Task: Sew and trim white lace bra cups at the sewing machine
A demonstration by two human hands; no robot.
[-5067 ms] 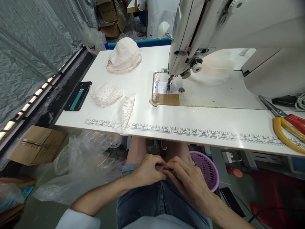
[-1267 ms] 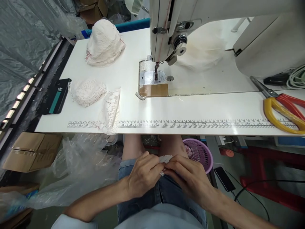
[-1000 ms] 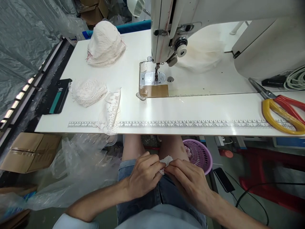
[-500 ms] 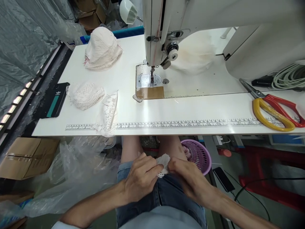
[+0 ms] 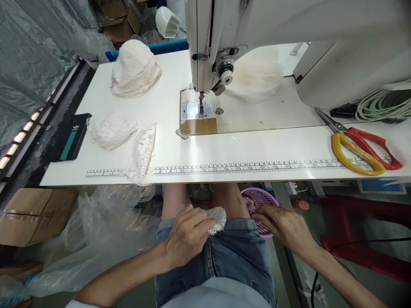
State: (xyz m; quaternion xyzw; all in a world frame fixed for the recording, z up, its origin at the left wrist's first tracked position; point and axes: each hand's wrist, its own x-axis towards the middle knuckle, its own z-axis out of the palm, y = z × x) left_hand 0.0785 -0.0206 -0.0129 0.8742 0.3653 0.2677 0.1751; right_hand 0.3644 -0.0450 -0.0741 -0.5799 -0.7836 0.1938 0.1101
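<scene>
My left hand [image 5: 189, 235] is closed around a small white lace fabric piece [image 5: 217, 219], whose rounded end sticks out past my fingers above my lap. My right hand [image 5: 287, 224] is over the rim of a purple plastic basket [image 5: 271, 197], its fingertips bent together; whatever is between them is hidden. Pinkish cloth [image 5: 249, 204] lies inside the basket. On the table's left side sit a folded lace piece [image 5: 143, 154], a white lace cup [image 5: 114, 130] and a stack of white fabric cups [image 5: 135, 70].
A sewing machine [image 5: 205, 51] stands over the white table, its needle and foot [image 5: 201, 105] above the metal plate. Yellow-and-red handled scissors [image 5: 356, 147] lie on the right, near a printed ruler strip [image 5: 240, 168]. A red stool [image 5: 359, 231] and cable are at lower right.
My right hand has moved away from the lace piece, rightward to the purple basket. My left hand still holds the lace in nearly the same spot. The view has shifted slightly.
</scene>
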